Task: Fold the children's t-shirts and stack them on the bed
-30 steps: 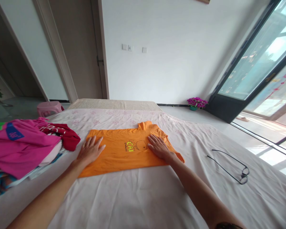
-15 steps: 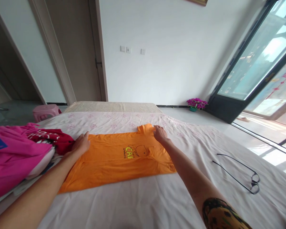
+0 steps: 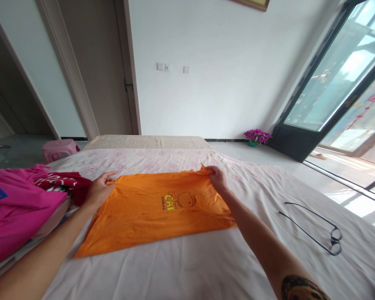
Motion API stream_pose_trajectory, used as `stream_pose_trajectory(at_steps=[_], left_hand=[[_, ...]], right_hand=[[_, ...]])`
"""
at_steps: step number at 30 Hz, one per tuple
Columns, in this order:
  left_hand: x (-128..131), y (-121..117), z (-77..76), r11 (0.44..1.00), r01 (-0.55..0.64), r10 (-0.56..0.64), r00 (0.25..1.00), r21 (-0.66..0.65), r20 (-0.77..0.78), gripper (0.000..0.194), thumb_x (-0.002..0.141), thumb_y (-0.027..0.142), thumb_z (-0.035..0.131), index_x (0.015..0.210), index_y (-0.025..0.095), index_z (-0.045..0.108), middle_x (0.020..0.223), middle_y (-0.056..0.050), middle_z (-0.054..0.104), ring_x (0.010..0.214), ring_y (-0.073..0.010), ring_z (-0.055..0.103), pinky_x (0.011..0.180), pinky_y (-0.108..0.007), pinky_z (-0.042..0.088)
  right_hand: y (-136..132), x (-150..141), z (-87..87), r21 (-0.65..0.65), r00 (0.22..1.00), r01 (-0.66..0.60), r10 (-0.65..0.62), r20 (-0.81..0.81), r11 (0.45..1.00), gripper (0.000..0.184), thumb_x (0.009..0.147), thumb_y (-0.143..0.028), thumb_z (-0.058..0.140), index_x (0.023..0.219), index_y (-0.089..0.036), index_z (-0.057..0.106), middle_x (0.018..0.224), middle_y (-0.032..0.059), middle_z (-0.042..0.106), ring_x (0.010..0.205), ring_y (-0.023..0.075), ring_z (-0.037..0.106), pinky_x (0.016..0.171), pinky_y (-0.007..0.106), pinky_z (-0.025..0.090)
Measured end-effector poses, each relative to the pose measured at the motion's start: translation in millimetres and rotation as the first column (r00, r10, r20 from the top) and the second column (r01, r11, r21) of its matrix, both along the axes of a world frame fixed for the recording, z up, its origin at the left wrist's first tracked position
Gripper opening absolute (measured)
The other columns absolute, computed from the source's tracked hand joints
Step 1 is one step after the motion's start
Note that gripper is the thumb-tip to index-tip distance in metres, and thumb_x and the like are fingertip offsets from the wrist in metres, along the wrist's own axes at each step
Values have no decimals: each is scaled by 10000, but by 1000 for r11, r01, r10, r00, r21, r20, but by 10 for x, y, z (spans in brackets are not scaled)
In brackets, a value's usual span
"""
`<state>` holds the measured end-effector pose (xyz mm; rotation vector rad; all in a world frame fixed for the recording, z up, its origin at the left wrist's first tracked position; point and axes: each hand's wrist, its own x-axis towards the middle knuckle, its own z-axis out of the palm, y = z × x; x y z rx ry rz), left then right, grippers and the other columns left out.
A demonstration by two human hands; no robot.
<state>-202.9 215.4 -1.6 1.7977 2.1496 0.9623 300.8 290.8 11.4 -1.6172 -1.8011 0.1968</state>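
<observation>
Pinched at its far edge, an orange shirt [image 3: 140, 196] lay between the left hand [image 3: 99, 188] and right hand [image 3: 218, 178] of a person at a pale, flower-patterned cloth [image 3: 175, 271].

Fingers of the left hand gripped the shirt's far left corner, while those of the right closed on a bunched bit at the far right; the shirt's body, with a yellow-lettered print, spread between the hands and toward the wearer, its near edge on the cloth. Beyond, a green pot [image 3: 252, 143] held purple flowers [image 3: 258, 136] on the floor by the white wall [image 3: 206, 100]. A clothes pile [image 3: 21, 208], pink and red, sat beside the left hand; eyeglasses [image 3: 335, 241] rested well apart on the right.
</observation>
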Motion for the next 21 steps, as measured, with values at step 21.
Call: stream_pose_trajectory(at_steps=[21], left_hand=[[167,-764,122,951,308,-307,917,-35,-253,192,766,257,525,935,233,612,981,-17,693,928,-193,632,813,-272,466]], right_hand=[[-727,361,216,-71,751,-288,179,-636,955,636,713,-369,663,1299,-145,560,903,64,697,734,172,622,605,258,467]])
